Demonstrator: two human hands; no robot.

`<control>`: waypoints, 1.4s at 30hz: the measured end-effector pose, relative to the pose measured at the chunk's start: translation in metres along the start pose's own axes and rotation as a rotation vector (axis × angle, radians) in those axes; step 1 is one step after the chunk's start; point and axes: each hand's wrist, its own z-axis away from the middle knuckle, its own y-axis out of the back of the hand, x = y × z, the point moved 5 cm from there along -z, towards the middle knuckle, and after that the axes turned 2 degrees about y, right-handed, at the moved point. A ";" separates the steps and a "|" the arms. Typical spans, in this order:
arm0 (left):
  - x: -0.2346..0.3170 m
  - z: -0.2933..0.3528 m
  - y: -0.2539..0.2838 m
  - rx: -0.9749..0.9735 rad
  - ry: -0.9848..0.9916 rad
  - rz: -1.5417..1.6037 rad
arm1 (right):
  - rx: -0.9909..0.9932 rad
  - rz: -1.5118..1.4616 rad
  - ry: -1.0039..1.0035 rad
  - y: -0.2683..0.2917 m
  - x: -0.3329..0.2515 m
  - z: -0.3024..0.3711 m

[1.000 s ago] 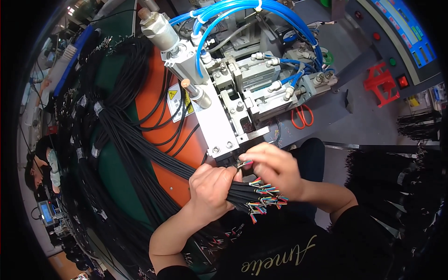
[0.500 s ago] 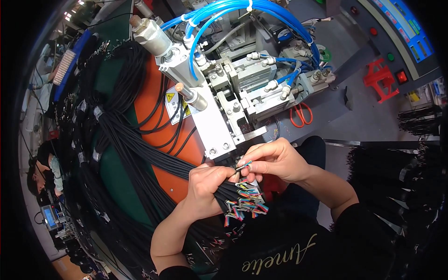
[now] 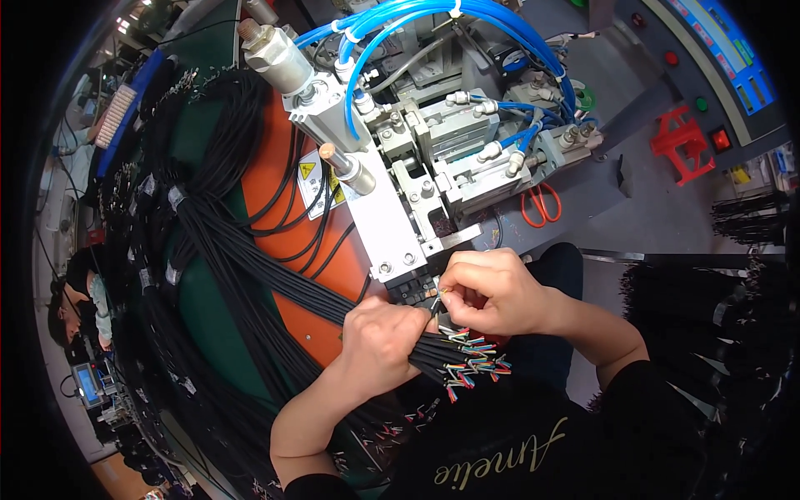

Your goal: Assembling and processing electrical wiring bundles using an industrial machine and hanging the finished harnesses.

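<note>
My left hand (image 3: 379,340) is wrapped round a thick bundle of black cables (image 3: 304,292). Out of its near side fan stripped ends with many-coloured wires (image 3: 479,357). One cable end (image 3: 436,307) stands up apart from the rest, between my two hands. My right hand (image 3: 493,292) is closed in a pinch on the thin wires of that cable; its fingertips partly hide them. Just beyond my hands is the low front of a metal pneumatic machine (image 3: 367,221), with a dark tool block (image 3: 408,290) near my fingers.
Blue air hoses (image 3: 467,10) arch over the machine. Red-handled scissors (image 3: 540,206) lie to its right, and a red stool (image 3: 682,146) stands beyond. More black cables (image 3: 225,125) cover the orange and green table on the left. A control panel with a screen (image 3: 725,50) is at the upper right.
My right hand has turned, its fingers curling in more around the wires. My left hand and the coloured wire ends have shifted slightly right.
</note>
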 end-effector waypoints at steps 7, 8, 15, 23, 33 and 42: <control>-0.001 0.000 0.002 0.003 0.002 0.026 | 0.062 -0.009 -0.016 0.002 -0.001 0.004; -0.002 -0.001 0.001 0.009 0.021 0.008 | 0.071 -0.006 -0.011 0.004 -0.001 0.005; 0.001 -0.001 0.001 0.003 0.032 -0.003 | 0.018 -0.202 -0.125 0.005 0.006 0.009; 0.000 -0.001 -0.001 -0.026 0.033 -0.016 | -0.004 -0.210 -0.101 0.003 0.012 0.010; 0.004 0.003 -0.004 0.040 0.002 -0.151 | -0.072 0.013 -0.131 0.002 0.004 0.005; 0.004 0.006 0.000 0.085 0.035 -0.242 | 0.014 0.449 0.012 -0.004 -0.001 0.005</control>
